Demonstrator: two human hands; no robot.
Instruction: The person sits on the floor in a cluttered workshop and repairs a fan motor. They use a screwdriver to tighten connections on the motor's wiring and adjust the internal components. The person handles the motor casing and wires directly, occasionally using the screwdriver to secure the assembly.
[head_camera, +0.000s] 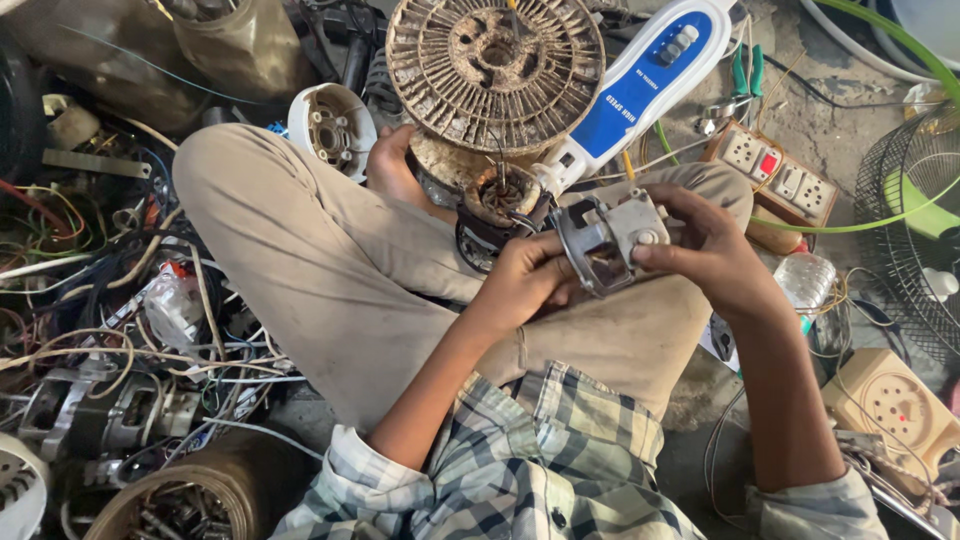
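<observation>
A small grey metal motor housing (607, 240) is held over the lap, just right of the picture's centre. It is gripped from both sides: the left hand (525, 275) is closed around its 8 o'clock edge, fingers curled onto the round rim, while the right hand (712, 248) is wrapped over its 3 o'clock side, with the thumb pressed on the flat pale face. Neither hand is spread; both are pinched onto the housing.

Touching the housing at 9 o'clock, a rusty coil of copper winding (497, 200) is seen resting on the knee. At 11 o'clock from it, a dirty round fan grille (495, 70) is propped up, and a blue and white control panel (650, 85) is laid slanting at 12 o'clock. A white round cap (332, 128) is placed at 10 o'clock, beside a bare foot (392, 170). The beige trousers (320, 270) are crossed beneath everything.

Further out, a tangle of wires (110, 300) is heaped at 9 o'clock. A power strip with sockets (770, 175) is set at 2 o'clock, a wire fan guard (915, 240) at 3 o'clock, and a plastic bottle (808, 282) just beside the right wrist.
</observation>
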